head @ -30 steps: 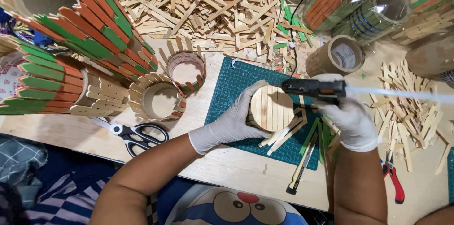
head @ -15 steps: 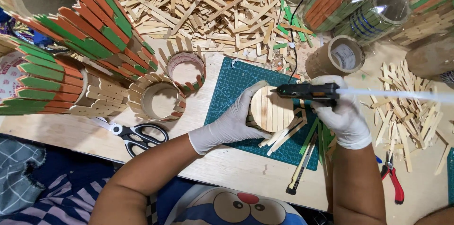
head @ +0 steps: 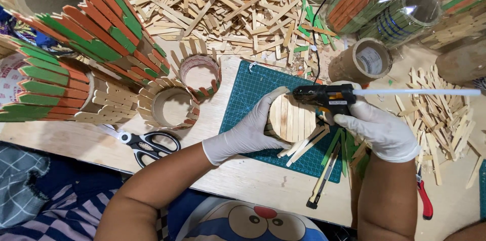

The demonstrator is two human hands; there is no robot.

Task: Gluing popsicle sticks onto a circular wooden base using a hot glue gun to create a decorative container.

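My left hand (head: 248, 132), in a white glove, wraps around a small round holder clad in plain wooden sticks (head: 293, 118) that lies on its side on the green cutting mat (head: 248, 91). My right hand (head: 382, 132), also gloved, grips a black hot glue gun (head: 324, 95) with a long white glue stick (head: 420, 91) poking out of its back. The gun's nozzle sits at the holder's top edge. Several loose sticks (head: 306, 145) lie just below the holder.
A big heap of wooden sticks (head: 228, 8) fills the back. Stick-covered tubes in green and orange (head: 76, 48) stand at left, two small ones (head: 174, 107) near the mat. Black scissors (head: 147, 145), a tape roll (head: 367, 61), a utility knife (head: 324, 177), red pliers (head: 424, 200) and more sticks (head: 445, 114) lie around.
The glue gun has slid left along the holder's top edge, my right hand moving with it. My left hand stays wrapped on the holder.
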